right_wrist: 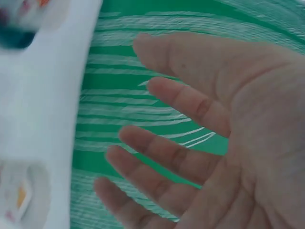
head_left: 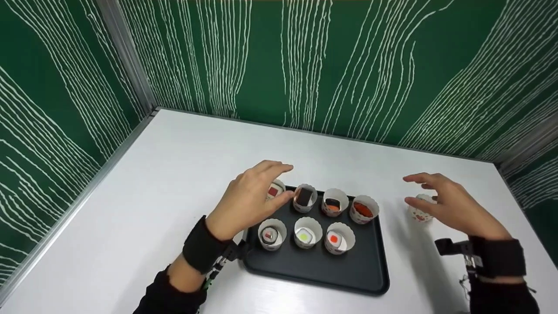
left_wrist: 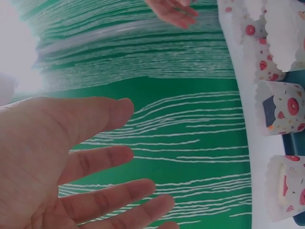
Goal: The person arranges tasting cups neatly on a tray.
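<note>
My left hand (head_left: 248, 196) hovers over the left end of a dark baking tray (head_left: 314, 268), fingers spread and holding nothing. It partly hides a paper cup (head_left: 280, 185) with a red-centred piece inside. My right hand (head_left: 453, 205) is raised off the tray's right side, fingers apart, and holds nothing. Beneath it, partly covered by the thumb, a lone printed paper cup (head_left: 420, 214) stands on the table. In the right wrist view, a small pale piece with a yellow-orange centre (right_wrist: 21, 196) shows in a blurred cup.
Two rows of paper cups sit on the tray, including ones with a dark brown piece (head_left: 304, 197), an orange-red piece (head_left: 362, 209), a sushi roll (head_left: 269, 236) and a green-centred piece (head_left: 304, 236). Green, white-streaked panels (head_left: 261, 100) enclose the white table (head_left: 192, 148).
</note>
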{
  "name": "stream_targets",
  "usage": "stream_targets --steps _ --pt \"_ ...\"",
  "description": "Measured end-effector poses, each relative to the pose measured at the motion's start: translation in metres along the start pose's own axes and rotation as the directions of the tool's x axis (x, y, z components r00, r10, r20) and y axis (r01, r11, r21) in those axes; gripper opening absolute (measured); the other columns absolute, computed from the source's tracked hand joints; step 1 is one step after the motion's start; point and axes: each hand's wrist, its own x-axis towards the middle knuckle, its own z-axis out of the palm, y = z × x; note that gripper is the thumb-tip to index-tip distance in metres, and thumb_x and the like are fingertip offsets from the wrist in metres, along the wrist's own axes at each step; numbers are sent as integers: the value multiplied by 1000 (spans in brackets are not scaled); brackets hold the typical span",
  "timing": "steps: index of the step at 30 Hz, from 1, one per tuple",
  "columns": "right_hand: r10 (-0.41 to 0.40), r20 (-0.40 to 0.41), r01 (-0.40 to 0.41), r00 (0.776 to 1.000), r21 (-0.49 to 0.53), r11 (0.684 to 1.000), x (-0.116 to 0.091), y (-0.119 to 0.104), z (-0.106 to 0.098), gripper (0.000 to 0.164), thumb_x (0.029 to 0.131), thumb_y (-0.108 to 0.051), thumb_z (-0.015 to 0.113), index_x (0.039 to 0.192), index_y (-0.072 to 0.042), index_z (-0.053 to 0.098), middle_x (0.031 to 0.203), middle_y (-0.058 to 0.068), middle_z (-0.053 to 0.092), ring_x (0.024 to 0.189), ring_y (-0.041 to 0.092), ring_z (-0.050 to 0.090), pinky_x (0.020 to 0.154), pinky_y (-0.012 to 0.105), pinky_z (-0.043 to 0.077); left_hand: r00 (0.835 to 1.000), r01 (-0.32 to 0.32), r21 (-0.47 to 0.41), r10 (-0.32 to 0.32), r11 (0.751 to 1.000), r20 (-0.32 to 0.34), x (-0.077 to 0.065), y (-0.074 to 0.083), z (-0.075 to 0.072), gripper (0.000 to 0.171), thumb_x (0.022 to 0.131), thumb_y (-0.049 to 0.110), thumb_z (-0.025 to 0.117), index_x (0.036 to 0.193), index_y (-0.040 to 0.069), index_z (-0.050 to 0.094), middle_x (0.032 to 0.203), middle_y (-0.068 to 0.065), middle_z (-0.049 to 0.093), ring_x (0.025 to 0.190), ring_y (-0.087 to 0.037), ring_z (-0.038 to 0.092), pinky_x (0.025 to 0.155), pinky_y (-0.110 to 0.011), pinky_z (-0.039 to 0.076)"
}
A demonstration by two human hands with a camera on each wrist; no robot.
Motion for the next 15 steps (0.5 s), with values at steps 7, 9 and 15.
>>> stream_targets --steps 7,9,15 --pt "81 84 -73 993 -93 993 11 38 1 63 104 -36 72 153 -2 52 147 41 47 129 55 50 98 70 47 1000 -14 -34 14 999 9 -1 1 -1 46 99 27 79 140 9 69 135 -12 72 124 -30 71 99 -50 61" --pt "86 100 -76 991 -102 992 12 44 2 66 103 -37 73 152 -1 51 145 43 48 128 58 52 97 70 48 1000 -12 -42 12 999 17 -1 2 -1 46 99 28 79 139 9 69 134 -12 72 122 -30 72 97 -50 61" --pt "107 136 -93 985 -102 990 13 55 6 79 100 -43 76 156 3 42 137 44 51 115 50 59 91 61 51 999 -2 -46 4 999 43 0 3 -3 43 99 30 79 136 9 71 132 -12 73 117 -31 73 93 -52 62"
